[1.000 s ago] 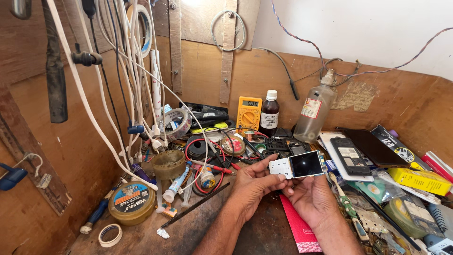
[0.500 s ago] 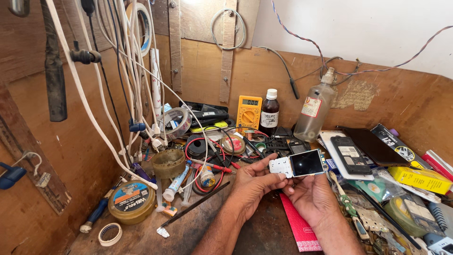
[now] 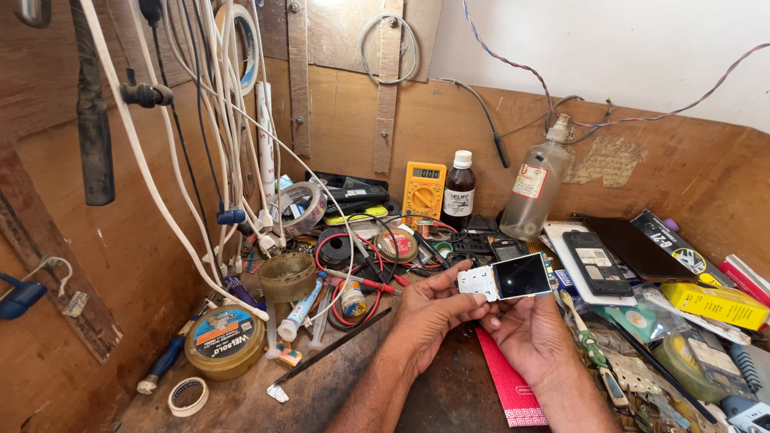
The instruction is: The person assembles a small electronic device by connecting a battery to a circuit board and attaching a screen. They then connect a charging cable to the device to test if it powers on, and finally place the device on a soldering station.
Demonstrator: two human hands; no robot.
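Observation:
Both my hands hold a small opened phone, a white keypad part on its left and a dark screen on its right, above the cluttered wooden bench. My left hand pinches the white end with thumb and fingers. My right hand supports the screen end from underneath, palm up. A red card lies on the bench under my right wrist.
A yellow multimeter, a dark bottle and a clear plastic bottle stand at the back wall. Red and black leads, a round tin, tape rolls and hanging white cables fill the left. Phones and a yellow box lie right.
My hands and the phone stay almost in place; the phone has shifted only slightly.

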